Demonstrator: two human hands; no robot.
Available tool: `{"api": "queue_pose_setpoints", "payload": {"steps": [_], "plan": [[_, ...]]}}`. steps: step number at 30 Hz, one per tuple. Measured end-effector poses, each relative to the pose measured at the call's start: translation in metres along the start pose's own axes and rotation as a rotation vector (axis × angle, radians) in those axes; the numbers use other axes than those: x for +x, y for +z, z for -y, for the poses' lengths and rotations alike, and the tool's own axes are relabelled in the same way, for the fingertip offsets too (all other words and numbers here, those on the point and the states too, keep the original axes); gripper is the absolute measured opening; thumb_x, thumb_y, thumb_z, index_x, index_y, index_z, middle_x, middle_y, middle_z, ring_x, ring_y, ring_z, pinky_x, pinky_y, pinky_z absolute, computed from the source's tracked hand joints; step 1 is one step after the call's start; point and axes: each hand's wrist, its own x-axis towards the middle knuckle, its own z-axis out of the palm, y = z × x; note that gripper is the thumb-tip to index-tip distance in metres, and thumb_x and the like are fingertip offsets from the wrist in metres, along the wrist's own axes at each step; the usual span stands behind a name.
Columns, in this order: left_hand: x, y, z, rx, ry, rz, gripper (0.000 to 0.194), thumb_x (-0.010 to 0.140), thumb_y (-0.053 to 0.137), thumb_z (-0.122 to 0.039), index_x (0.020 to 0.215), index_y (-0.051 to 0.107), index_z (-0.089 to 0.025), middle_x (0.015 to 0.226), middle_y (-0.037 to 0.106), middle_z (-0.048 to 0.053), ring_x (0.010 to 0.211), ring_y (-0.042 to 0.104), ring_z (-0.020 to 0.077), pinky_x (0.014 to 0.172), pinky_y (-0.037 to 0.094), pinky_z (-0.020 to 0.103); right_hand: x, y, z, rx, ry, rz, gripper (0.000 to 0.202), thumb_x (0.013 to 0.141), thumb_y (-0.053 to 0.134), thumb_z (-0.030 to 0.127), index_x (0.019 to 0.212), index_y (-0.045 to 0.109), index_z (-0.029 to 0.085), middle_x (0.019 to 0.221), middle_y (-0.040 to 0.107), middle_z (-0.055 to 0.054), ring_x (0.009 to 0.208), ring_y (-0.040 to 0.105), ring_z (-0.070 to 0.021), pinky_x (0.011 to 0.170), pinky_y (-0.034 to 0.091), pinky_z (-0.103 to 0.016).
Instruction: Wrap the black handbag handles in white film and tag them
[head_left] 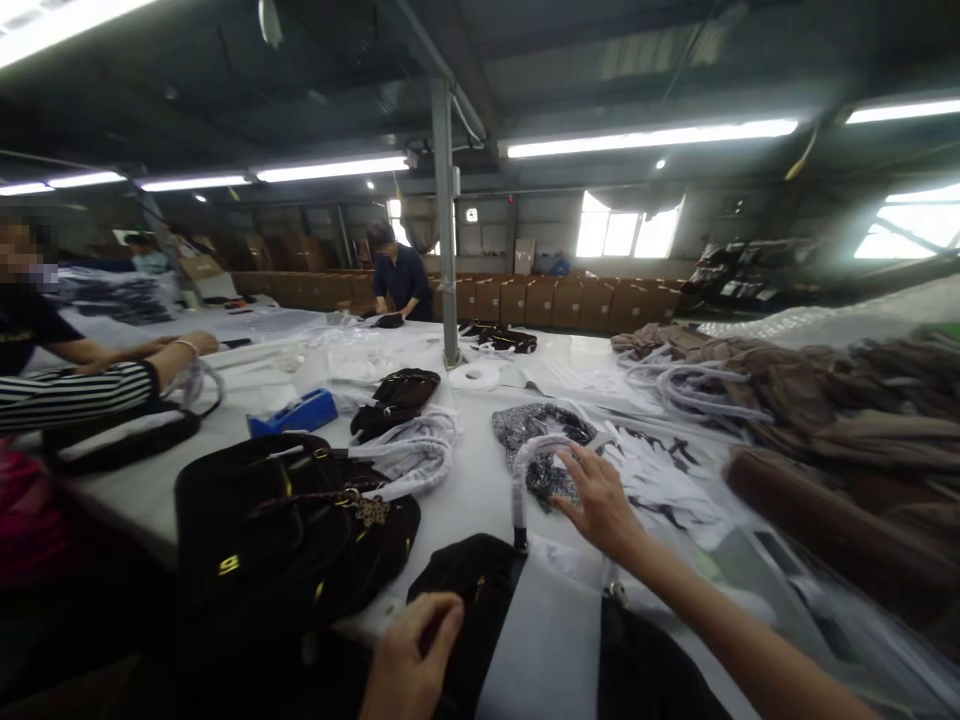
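Left hand: we see our left hand (416,650) low in the view, its grip closed on the near edge of the black bag (480,600) in front of us.
Right hand: our right hand (600,500) reaches forward with fingers spread, its grip loosely open around the wrapped handle (529,465); whether it truly pinches the wrap we cannot quite tell.
Black bag: it lies on the bench (480,480) right before us, its handle arching up from it toward the right hand.
Glitter bag: a dark sparkly bag (536,430) lies just behind the handle.
Left of us: a bigger black handbag (285,520) with gold fittings sits near the bench edge, a blue tape holder (296,412) beyond it.
Right of us: brown bags (810,400) are piled along the bench.
Co-worker: a person's striped sleeve (75,395) rests on the bench at far left.
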Motion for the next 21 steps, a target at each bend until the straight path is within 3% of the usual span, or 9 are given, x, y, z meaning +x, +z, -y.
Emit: {"api": "queue_pose_setpoints", "payload": {"steps": [2, 4, 7, 9, 13, 16, 19, 21], "plan": [[0.029, 0.006, -0.002, 0.317, 0.103, -0.013, 0.030, 0.083, 0.048, -0.044, 0.094, 0.066, -0.022, 0.095, 0.067, 0.005, 0.096, 0.059, 0.0238, 0.086, 0.043, 0.033, -0.042, 0.005, -0.013, 0.007, 0.010, -0.033, 0.047, 0.088, 0.053, 0.033, 0.131, 0.045, 0.018, 0.132, 0.047, -0.016, 0.121, 0.042, -0.0300, 0.101, 0.034, -0.045], [0.055, 0.021, 0.003, 0.534, 0.082, 0.083, 0.028, 0.081, 0.048, -0.038, 0.094, 0.065, -0.019, 0.095, 0.068, 0.010, 0.094, 0.061, 0.0283, 0.081, 0.043, 0.038, -0.092, 0.022, -0.019, -0.024, 0.099, 0.062, 0.043, 0.084, 0.056, 0.040, 0.123, 0.054, 0.023, 0.128, 0.053, -0.014, 0.116, 0.048, -0.0328, 0.096, 0.038, -0.048], [0.080, 0.038, 0.018, 0.586, 0.001, 0.238, 0.023, 0.076, 0.050, -0.032, 0.085, 0.064, -0.016, 0.085, 0.069, 0.012, 0.083, 0.064, 0.0293, 0.072, 0.044, 0.037, -0.156, 0.055, -0.016, -0.045, 0.185, 0.238, 0.049, 0.082, 0.054, 0.050, 0.124, 0.056, 0.024, 0.127, 0.056, -0.015, 0.115, 0.051, -0.0361, 0.091, 0.043, -0.051], [0.090, 0.039, 0.025, 0.542, -0.002, 0.316, 0.023, 0.079, 0.046, -0.033, 0.079, 0.063, -0.017, 0.079, 0.069, 0.008, 0.078, 0.064, 0.0240, 0.069, 0.043, 0.032, -0.178, 0.071, -0.012, -0.048, 0.213, 0.267, 0.053, 0.086, 0.047, 0.052, 0.131, 0.050, 0.024, 0.135, 0.049, -0.014, 0.122, 0.046, -0.0358, 0.095, 0.041, -0.052], [0.089, 0.031, 0.029, 0.475, 0.032, 0.380, 0.021, 0.083, 0.040, -0.034, 0.076, 0.055, -0.021, 0.071, 0.063, 0.000, 0.070, 0.060, 0.0170, 0.066, 0.042, 0.026, -0.183, 0.078, -0.008, -0.046, 0.236, 0.224, 0.052, 0.087, 0.045, 0.052, 0.133, 0.046, 0.028, 0.139, 0.046, -0.011, 0.125, 0.042, -0.0346, 0.097, 0.038, -0.052], [0.075, 0.035, 0.033, 0.361, 0.001, 0.230, 0.025, 0.084, 0.036, -0.042, 0.081, 0.051, -0.022, 0.076, 0.063, 0.001, 0.075, 0.061, 0.0187, 0.071, 0.045, 0.028, -0.182, 0.077, -0.007, -0.049, 0.205, 0.204, 0.053, 0.086, 0.048, 0.052, 0.133, 0.046, 0.028, 0.138, 0.047, -0.011, 0.124, 0.044, -0.0352, 0.096, 0.039, -0.051], [0.064, 0.042, 0.043, 0.209, -0.160, 0.038, 0.036, 0.083, 0.033, -0.052, 0.093, 0.053, -0.023, 0.095, 0.068, 0.005, 0.096, 0.062, 0.0224, 0.086, 0.045, 0.032, -0.179, 0.072, -0.011, -0.064, 0.172, 0.222, 0.054, 0.086, 0.047, 0.053, 0.133, 0.046, 0.025, 0.138, 0.046, -0.014, 0.123, 0.044, -0.0356, 0.095, 0.039, -0.051], [0.063, 0.043, 0.050, 0.169, -0.259, -0.007, 0.039, 0.081, 0.034, -0.054, 0.095, 0.054, -0.024, 0.101, 0.070, 0.004, 0.103, 0.061, 0.0234, 0.090, 0.045, 0.033, -0.171, 0.064, -0.020, -0.065, 0.183, 0.250, 0.053, 0.089, 0.044, 0.051, 0.135, 0.043, 0.025, 0.139, 0.045, -0.013, 0.124, 0.044, -0.0331, 0.096, 0.037, -0.050]]}}
